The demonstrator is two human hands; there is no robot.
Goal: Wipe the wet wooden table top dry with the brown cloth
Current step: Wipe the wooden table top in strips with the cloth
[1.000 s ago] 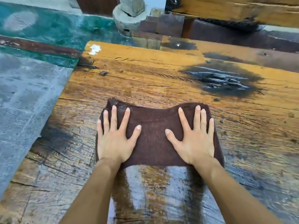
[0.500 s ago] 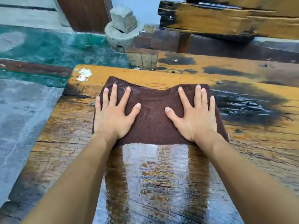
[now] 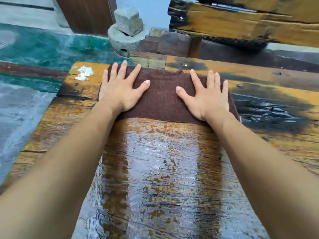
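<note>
While flat, 2 grips (image 3: 120, 91) (image 3: 208, 96) atop cloth (image 3: 162, 99)

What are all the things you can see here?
cloth: one, dark brown, far end of table
table top: one, orange-brown wood, wet and shiny, under the cloth
white patch: one, white, table's far left corner
black patch: one, black, right of cloth
stone block: one, grey, beyond table
wooden beam: one, orange-brown, top right
floor: one, green and grey, left
left hand: one, flat on cloth's left
right hand: one, flat on cloth's right
</note>
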